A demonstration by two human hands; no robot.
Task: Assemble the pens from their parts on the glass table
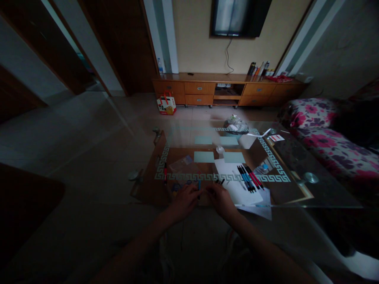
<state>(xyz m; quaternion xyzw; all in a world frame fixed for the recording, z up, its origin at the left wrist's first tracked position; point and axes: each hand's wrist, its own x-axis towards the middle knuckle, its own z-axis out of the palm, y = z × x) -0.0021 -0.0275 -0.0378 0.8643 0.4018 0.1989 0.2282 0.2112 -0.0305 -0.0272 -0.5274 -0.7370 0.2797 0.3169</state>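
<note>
Over the front edge of the glass table (177,130), both hands are close together. My left hand (184,200) is closed, with a short blue pen piece (199,184) standing upright at its fingertips. My right hand (220,197) is pinched just to the right of it; whatever is between its fingers is too small and dark to make out. Small black pieces (219,182) lie just beyond the right hand. Several black, blue and red pens (250,179) are lined up on white paper (227,191) to the right. A red pen (165,173) lies at the left.
A clear plastic bag (184,162) lies ahead of my left hand. Behind the table's far part is a filled waste basket (232,134). A flowered sofa (319,142) stands right, a wooden TV cabinet (199,88) at the back, with a carrier bag (166,105) before it.
</note>
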